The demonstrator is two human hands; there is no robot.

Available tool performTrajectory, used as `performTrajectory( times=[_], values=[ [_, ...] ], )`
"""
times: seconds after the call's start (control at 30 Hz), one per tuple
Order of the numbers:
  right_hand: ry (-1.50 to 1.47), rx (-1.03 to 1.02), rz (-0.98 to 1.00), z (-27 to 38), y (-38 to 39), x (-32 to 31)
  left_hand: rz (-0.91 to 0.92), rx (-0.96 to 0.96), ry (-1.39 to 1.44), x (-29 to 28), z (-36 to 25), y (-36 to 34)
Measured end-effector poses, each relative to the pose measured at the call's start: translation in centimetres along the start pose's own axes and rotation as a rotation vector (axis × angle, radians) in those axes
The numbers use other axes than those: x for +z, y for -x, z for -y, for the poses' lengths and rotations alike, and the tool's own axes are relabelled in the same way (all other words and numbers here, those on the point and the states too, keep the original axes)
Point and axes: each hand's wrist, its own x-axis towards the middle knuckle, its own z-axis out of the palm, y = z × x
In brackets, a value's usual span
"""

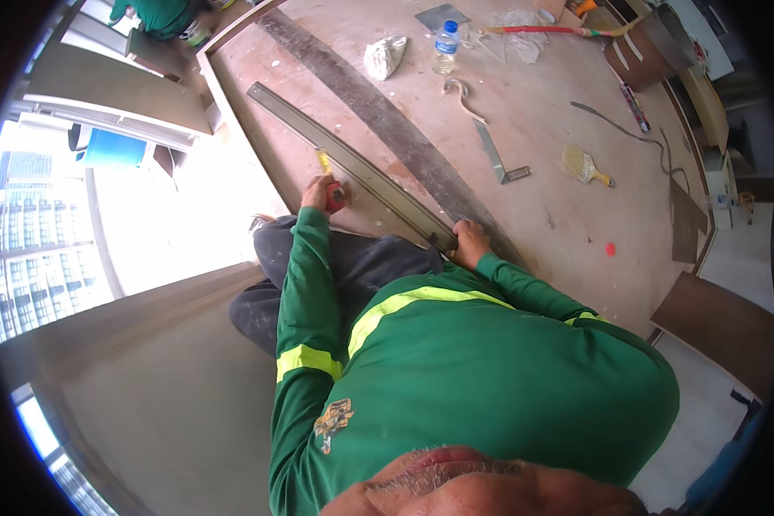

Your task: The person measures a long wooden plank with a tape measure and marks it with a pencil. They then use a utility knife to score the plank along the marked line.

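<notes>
Now, right hand (469,244): one, at the rail's (353,165) near end, grip unclear
Left hand (316,193): one, holding one tape (336,198) left of the rail
Brush (581,162), square (494,156), bottle (445,53): one each, right of the rail

Green shirt (499,370), long sleeves (305,292). Bright yellow stripe (421,295) across front, yellow sleeve bands (308,359). Small orange-black picture (334,421). Dark pants (361,258).
</notes>
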Motion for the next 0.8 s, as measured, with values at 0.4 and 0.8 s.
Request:
performTrajectory(
  times=[0.4,0.8],
  values=[
    [-0.495,-0.317,-0.102,-3.0,-0.3,2.7,0.102,-0.044,-0.157,0.2,2.0,-2.3],
    [-0.614,-0.187,-0.210,-2.6,-3.6,-6.4,0.011,0.191,-0.334,0.3,1.2,-1.2]
  ],
)
